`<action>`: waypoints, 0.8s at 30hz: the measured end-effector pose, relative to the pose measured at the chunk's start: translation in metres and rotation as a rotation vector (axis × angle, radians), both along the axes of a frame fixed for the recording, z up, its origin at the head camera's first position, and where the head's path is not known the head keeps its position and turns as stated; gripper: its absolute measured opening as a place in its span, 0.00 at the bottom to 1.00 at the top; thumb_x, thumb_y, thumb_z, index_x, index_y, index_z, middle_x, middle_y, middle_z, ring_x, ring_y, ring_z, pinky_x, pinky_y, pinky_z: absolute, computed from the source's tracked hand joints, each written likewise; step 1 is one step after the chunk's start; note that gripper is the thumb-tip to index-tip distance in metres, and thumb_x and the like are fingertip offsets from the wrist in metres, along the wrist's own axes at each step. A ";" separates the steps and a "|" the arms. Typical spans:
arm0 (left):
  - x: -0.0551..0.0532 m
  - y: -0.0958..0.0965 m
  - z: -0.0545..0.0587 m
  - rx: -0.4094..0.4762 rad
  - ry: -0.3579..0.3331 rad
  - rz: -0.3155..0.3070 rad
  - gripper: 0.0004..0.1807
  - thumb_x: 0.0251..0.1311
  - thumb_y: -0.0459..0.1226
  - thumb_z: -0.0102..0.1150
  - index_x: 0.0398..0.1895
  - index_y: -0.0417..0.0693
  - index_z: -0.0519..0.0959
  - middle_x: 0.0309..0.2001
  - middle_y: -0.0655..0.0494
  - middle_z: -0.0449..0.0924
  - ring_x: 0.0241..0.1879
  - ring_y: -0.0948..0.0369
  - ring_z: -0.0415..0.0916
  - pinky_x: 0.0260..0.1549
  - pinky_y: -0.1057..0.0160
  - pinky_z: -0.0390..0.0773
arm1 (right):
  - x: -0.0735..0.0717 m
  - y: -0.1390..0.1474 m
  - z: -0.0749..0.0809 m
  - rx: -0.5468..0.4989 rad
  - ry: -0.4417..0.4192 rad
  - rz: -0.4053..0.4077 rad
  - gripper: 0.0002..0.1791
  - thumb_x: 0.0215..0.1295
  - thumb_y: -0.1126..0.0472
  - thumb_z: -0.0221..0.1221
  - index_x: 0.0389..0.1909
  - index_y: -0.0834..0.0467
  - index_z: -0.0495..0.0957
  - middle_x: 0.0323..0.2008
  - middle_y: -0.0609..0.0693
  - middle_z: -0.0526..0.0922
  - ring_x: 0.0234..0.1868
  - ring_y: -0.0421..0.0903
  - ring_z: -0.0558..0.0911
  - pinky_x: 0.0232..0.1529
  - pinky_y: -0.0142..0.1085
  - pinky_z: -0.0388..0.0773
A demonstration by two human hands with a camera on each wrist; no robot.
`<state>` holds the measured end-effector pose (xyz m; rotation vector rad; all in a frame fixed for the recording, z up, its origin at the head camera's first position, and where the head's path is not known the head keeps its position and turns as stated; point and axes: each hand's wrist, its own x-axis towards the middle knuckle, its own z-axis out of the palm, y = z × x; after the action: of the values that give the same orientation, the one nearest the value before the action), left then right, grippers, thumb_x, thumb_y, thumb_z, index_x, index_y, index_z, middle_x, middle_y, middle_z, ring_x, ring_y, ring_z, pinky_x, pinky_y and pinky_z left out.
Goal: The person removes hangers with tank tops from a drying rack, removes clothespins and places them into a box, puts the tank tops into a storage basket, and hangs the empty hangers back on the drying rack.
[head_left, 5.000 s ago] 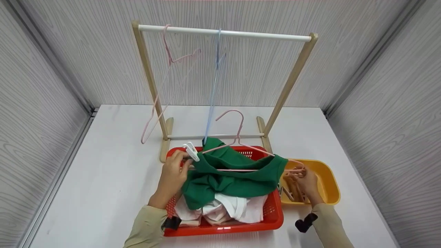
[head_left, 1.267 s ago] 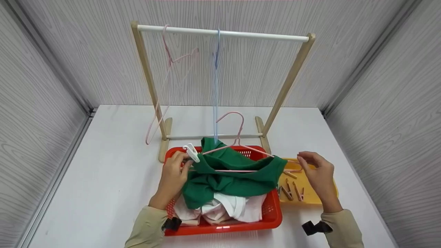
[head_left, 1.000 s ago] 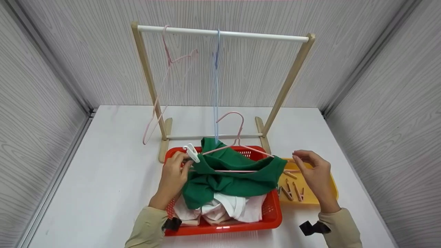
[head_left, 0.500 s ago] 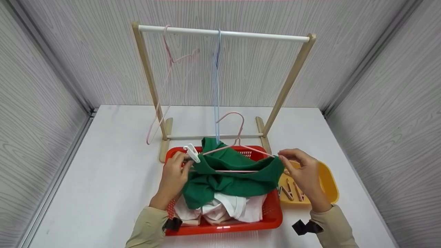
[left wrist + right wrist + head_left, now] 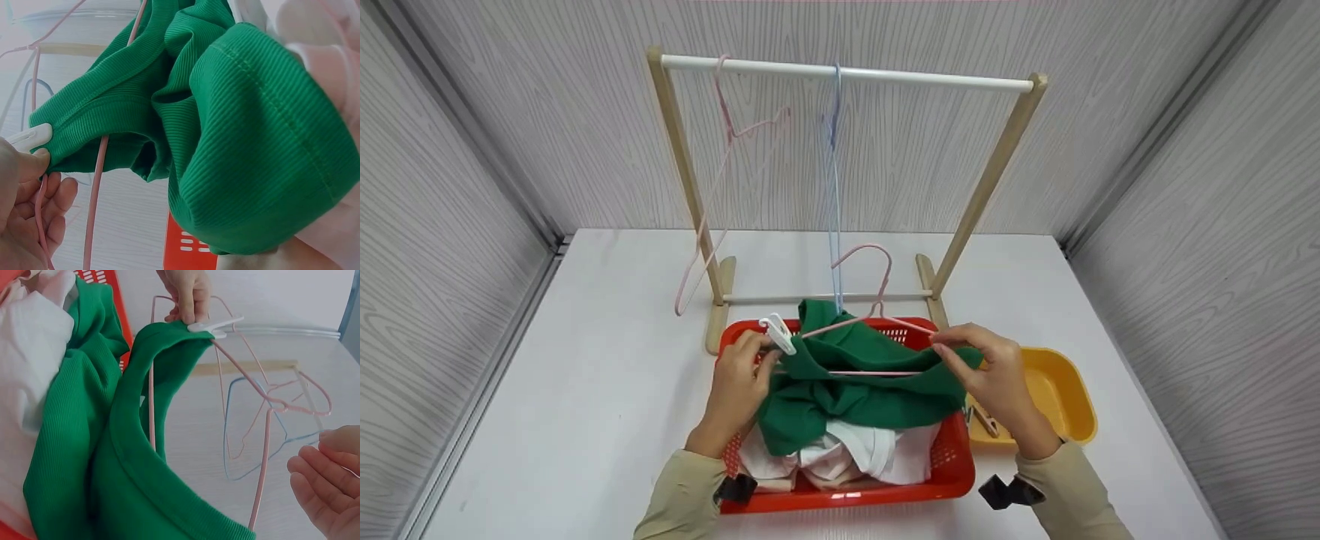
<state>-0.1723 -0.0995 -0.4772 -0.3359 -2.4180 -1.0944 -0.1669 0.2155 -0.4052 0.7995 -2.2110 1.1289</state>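
A green ribbed garment sits with its band around a pink hanger, over the red basket. A white clothespin clips the band to the hanger at the left corner. My left hand pinches the garment's edge beside that clothespin; the hanger's left end runs along its fingers in the left wrist view. My right hand is over the garment's right corner, fingertips close to the hanger's right arm. In the right wrist view its fingers are loosely bent, with nothing between them and the thumb.
White and pale pink clothes lie in the red basket. On its right stands a yellow bin with clothespins in it. Behind, a rack carries another pink hanger and a blue hanger.
My right hand was at the clothespins in the yellow bin, rose to the hanger's right end, then moved left along the hanger over the garment's corner. My left hand kept its pinch.
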 end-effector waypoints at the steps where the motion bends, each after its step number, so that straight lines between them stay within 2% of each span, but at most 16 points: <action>1: 0.000 0.000 0.000 -0.002 0.000 -0.001 0.05 0.60 0.31 0.60 0.38 0.39 0.79 0.38 0.48 0.80 0.33 0.56 0.72 0.35 0.60 0.73 | 0.000 -0.002 0.000 0.011 0.005 0.010 0.12 0.49 0.77 0.66 0.36 0.65 0.82 0.32 0.58 0.87 0.34 0.43 0.86 0.47 0.16 0.75; 4: 0.000 0.000 0.000 -0.001 -0.002 -0.001 0.05 0.60 0.30 0.60 0.39 0.39 0.79 0.38 0.48 0.80 0.34 0.55 0.73 0.36 0.60 0.74 | 0.001 -0.009 0.000 0.025 -0.002 0.044 0.10 0.52 0.75 0.65 0.36 0.64 0.82 0.32 0.57 0.87 0.34 0.46 0.85 0.48 0.16 0.75; 8: 0.000 0.000 0.000 -0.003 -0.004 0.002 0.05 0.60 0.30 0.60 0.39 0.39 0.78 0.38 0.48 0.80 0.34 0.55 0.73 0.36 0.59 0.74 | 0.001 -0.018 0.000 0.027 -0.006 0.084 0.12 0.50 0.77 0.66 0.37 0.64 0.82 0.33 0.58 0.87 0.34 0.47 0.85 0.48 0.17 0.76; 12: 0.000 0.000 0.000 -0.004 -0.011 0.004 0.05 0.60 0.30 0.60 0.39 0.39 0.78 0.38 0.48 0.80 0.34 0.55 0.73 0.36 0.59 0.74 | 0.001 -0.029 -0.001 0.031 0.018 0.147 0.17 0.46 0.79 0.67 0.38 0.65 0.81 0.34 0.59 0.87 0.38 0.46 0.86 0.51 0.18 0.75; 17: 0.000 0.001 0.000 0.000 -0.013 0.004 0.05 0.60 0.30 0.61 0.39 0.39 0.78 0.38 0.47 0.80 0.34 0.56 0.73 0.36 0.60 0.74 | 0.001 -0.041 -0.002 0.061 0.070 0.205 0.18 0.45 0.78 0.68 0.39 0.64 0.82 0.37 0.58 0.87 0.41 0.48 0.85 0.54 0.18 0.73; 21: 0.000 0.001 -0.001 0.002 0.004 0.002 0.05 0.59 0.29 0.60 0.38 0.39 0.78 0.37 0.48 0.80 0.33 0.56 0.72 0.35 0.61 0.73 | 0.000 -0.050 -0.002 0.057 0.128 0.258 0.13 0.51 0.73 0.67 0.40 0.64 0.81 0.37 0.58 0.87 0.39 0.51 0.85 0.55 0.20 0.74; 24: 0.000 0.001 -0.001 0.002 0.024 -0.005 0.05 0.59 0.29 0.60 0.38 0.38 0.78 0.37 0.48 0.80 0.33 0.56 0.73 0.35 0.61 0.73 | -0.001 -0.058 -0.003 0.057 0.164 0.303 0.09 0.59 0.66 0.64 0.40 0.66 0.80 0.36 0.58 0.86 0.38 0.50 0.85 0.54 0.22 0.76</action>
<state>-0.1726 -0.0987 -0.4779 -0.3521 -2.3964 -1.0883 -0.1676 0.1580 -0.4080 1.2388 -2.0397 1.0957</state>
